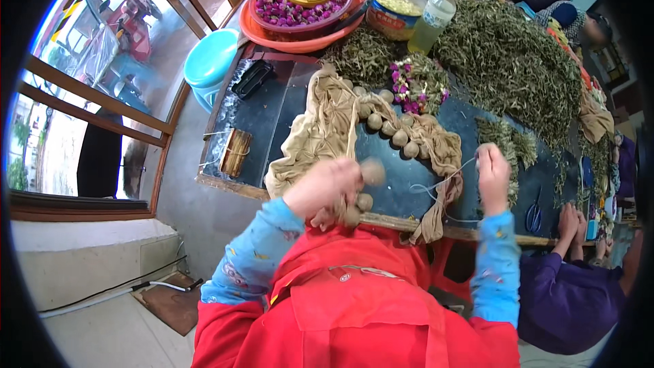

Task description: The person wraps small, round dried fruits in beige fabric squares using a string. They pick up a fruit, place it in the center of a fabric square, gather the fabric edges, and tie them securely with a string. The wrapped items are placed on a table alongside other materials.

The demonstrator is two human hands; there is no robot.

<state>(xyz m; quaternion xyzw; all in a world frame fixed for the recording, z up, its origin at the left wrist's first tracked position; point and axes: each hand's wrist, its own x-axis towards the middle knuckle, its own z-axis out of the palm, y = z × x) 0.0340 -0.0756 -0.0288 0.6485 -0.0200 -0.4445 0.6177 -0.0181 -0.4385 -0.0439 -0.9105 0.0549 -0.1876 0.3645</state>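
Observation:
A long strip of beige cloth [327,105], pleated and knotted into round balls, lies across the dark table. Near the front edge, my left hand [325,187] is closed on the cloth beside a cloth-wrapped ball [372,172], which is smeared by motion. More wrapped balls hang just below those fingers. Further right, my right hand [494,174] is a closed fist above the table, gripping a thin white string [446,182]. The string loops slack toward the cloth; where its far end lies is unclear. A row of tied balls [388,128] curves over the tabletop beyond both hands.
Dried leaves [507,61] heap across the back. A flower bundle [415,88], a plastic jar [395,7], a bottle [434,19] and a basin of purple buds [293,10] stand there. Blue scissors [534,215] lie right, near a co-worker's hands [571,225]. A wooden bundle [235,153] sits left.

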